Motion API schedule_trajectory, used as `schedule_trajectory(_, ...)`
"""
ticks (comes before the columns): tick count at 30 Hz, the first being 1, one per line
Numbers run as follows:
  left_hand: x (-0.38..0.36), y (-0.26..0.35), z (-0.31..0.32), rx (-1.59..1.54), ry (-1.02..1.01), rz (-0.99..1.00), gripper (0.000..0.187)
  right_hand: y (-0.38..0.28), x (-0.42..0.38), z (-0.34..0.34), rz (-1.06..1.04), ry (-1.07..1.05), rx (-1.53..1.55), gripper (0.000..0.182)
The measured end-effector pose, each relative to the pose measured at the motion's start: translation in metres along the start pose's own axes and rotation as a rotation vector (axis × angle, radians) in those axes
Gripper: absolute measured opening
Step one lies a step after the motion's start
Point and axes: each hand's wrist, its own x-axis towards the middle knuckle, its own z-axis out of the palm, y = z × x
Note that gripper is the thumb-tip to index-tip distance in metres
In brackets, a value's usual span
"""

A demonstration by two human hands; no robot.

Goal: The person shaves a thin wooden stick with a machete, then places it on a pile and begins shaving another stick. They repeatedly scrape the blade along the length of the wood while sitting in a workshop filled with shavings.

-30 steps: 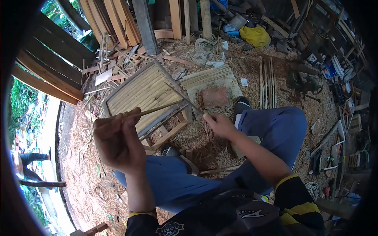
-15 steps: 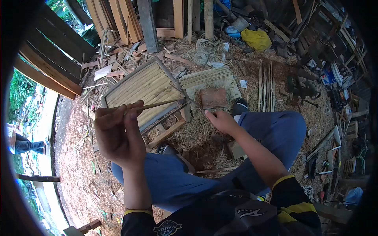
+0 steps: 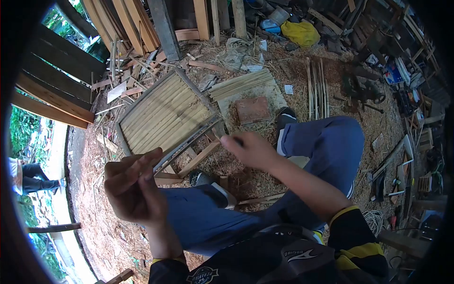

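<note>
My left hand (image 3: 135, 189) is raised at the left, its fingertips pinched around a thin bamboo stick that is hard to make out against the background. My right hand (image 3: 250, 150) is closed at the centre, around a small knife whose blade barely shows. Beyond both hands, a panel of pale bamboo strips (image 3: 163, 113) leans in a grey wooden frame (image 3: 188, 85). A reddish-brown block (image 3: 253, 110) lies past my right hand, with a bundle of thin bamboo sticks (image 3: 243, 85) behind it.
Longer strips (image 3: 318, 90) lie on the shaving-covered ground, near a dark metal tool (image 3: 364, 92). Planks (image 3: 127, 26) stand at the back left. A yellow cloth (image 3: 301, 34) and clutter lie at the back and right. Another person (image 3: 35, 175) is at the far left.
My right hand has moved left and slightly down, towards my left hand. My left hand has moved slightly left and down. The stick, clearly visible before, is now hard to see.
</note>
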Motion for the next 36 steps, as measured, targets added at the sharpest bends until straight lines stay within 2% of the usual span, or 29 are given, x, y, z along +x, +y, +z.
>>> schedule_trajectory(3, 0.0, -0.002, -0.006, 0.031, -0.009, 0.006, 0.011, 0.0, -0.003, -0.002, 0.133, -0.062, -0.091, 0.049)
schedule_trajectory(6, 0.004, -0.008, -0.007, -0.042, 0.041, -0.007, 0.013, -0.021, -0.013, 0.001, -0.082, -0.1, -0.084, 0.056)
schedule_trajectory(9, 0.006, -0.01, -0.008, -0.024, 0.023, 0.003, 0.013, 0.027, 0.003, 0.013, 0.037, 0.05, -0.1, 0.055)
schedule_trajectory(11, 0.006, -0.011, -0.009, -0.033, 0.017, 0.0, 0.012, 0.063, 0.011, 0.011, 0.119, 0.02, -0.129, 0.055)
schedule_trajectory(12, 0.008, -0.012, -0.012, -0.033, -0.009, 0.014, 0.012, 0.057, 0.017, 0.007, 0.156, 0.012, -0.144, 0.056)
schedule_trajectory(15, 0.008, -0.012, -0.015, -0.029, -0.031, 0.013, 0.011, 0.04, 0.001, 0.007, -0.053, 0.009, -0.046, 0.058)
schedule_trajectory(18, 0.01, -0.012, -0.013, -0.05, -0.012, 0.013, 0.011, 0.092, 0.022, 0.006, 0.289, -0.028, -0.134, 0.061)
schedule_trajectory(21, 0.012, -0.015, -0.015, -0.038, -0.041, 0.047, 0.013, 0.098, 0.017, 0.003, 0.224, 0.048, -0.219, 0.072)
schedule_trajectory(24, 0.015, -0.015, -0.016, -0.037, -0.078, 0.019, 0.012, 0.092, 0.007, 0.014, 0.165, 0.1, -0.072, 0.073)
schedule_trajectory(27, 0.016, -0.019, -0.013, -0.015, -0.077, 0.029, 0.016, 0.096, 0.021, 0.001, 0.306, -0.003, -0.154, 0.064)
schedule_trajectory(30, 0.016, -0.021, -0.005, -0.233, -0.071, -0.001, 0.015, 0.087, 0.015, 0.001, 0.277, 0.006, -0.191, 0.063)
schedule_trajectory(33, 0.009, -0.021, 0.003, -0.424, -0.057, -0.063, 0.02, 0.063, 0.009, 0.004, 0.215, 0.051, -0.18, 0.071)
schedule_trajectory(36, 0.001, -0.015, 0.004, -0.515, -0.039, -0.13, 0.024, 0.02, 0.0, 0.012, -0.04, 0.083, -0.081, 0.049)
